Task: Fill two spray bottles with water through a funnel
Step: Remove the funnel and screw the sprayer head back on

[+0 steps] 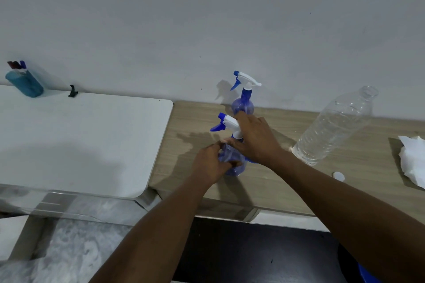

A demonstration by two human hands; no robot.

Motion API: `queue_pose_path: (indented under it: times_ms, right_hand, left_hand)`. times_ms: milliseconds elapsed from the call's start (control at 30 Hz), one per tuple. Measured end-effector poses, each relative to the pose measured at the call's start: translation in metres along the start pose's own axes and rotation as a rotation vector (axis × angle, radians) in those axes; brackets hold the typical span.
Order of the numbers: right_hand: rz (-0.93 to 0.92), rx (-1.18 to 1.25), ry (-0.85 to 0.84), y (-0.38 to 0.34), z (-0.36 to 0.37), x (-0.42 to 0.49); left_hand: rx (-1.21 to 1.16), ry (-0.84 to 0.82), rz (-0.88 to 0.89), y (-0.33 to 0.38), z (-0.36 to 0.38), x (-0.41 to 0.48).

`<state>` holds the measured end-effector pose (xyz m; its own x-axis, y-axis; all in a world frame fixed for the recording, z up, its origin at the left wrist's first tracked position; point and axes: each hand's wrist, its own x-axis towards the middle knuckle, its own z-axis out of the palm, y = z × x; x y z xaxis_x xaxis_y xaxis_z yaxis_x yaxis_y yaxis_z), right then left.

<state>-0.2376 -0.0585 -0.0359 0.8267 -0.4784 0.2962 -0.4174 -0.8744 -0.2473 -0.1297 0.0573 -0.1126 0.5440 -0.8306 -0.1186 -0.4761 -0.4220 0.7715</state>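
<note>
Two blue see-through spray bottles with white and blue trigger heads stand on the wooden table (299, 190). The near spray bottle (234, 165) is held by both hands: my left hand (210, 164) wraps its body from the left, and my right hand (255, 140) grips its neck just below the trigger head. The far spray bottle (244, 99) stands upright by the wall, right behind my right hand. A large clear water bottle (333, 128), uncapped and partly filled, stands to the right. Its white cap (338, 176) lies on the table near it. No funnel is in sight.
A crumpled white tissue (412, 161) lies at the table's right edge. To the left stands a white table (80, 140) with a teal bottle (24, 82) and a small black clip (73, 91) by the wall. Pale marbled floor shows below.
</note>
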Motion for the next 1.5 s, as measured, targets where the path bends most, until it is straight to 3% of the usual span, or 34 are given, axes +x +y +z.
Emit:
queue_pose_path:
  times_ms: [167, 300, 667, 800, 1100, 1200, 1333, 1500]
  right_hand:
    - [-0.046, 0.13, -0.05, -0.001, -0.005, -0.006]
    - [0.004, -0.012, -0.027, 0.0, -0.002, -0.006]
    - [-0.028, 0.134, -0.042, 0.001, -0.001, -0.009]
    - [0.027, 0.02, -0.013, 0.003, 0.001, -0.008]
    - [0.016, 0.112, 0.011, 0.002, 0.0, -0.013]
    - [0.029, 0.199, -0.033, 0.002, -0.002, -0.015]
    - [0.184, 0.302, -0.019, 0.004, -0.005, -0.016]
    - [0.399, 0.976, 0.078, 0.004, -0.013, -0.025]
  left_hand:
    - [-0.087, -0.055, -0.011, 0.001, 0.002, 0.002]
    - [-0.063, -0.045, -0.019, 0.001, 0.003, 0.001]
    - [-0.085, -0.033, 0.03, -0.001, 0.004, -0.002]
    - [-0.071, -0.015, 0.012, 0.0, 0.008, -0.002]
    - [-0.067, -0.021, 0.005, -0.002, 0.01, -0.002]
    - [-0.086, -0.03, 0.003, 0.001, 0.009, -0.001]
    - [-0.141, -0.094, 0.013, 0.007, -0.001, -0.001]
    - [-0.277, -0.282, 0.025, 0.02, -0.007, -0.009]
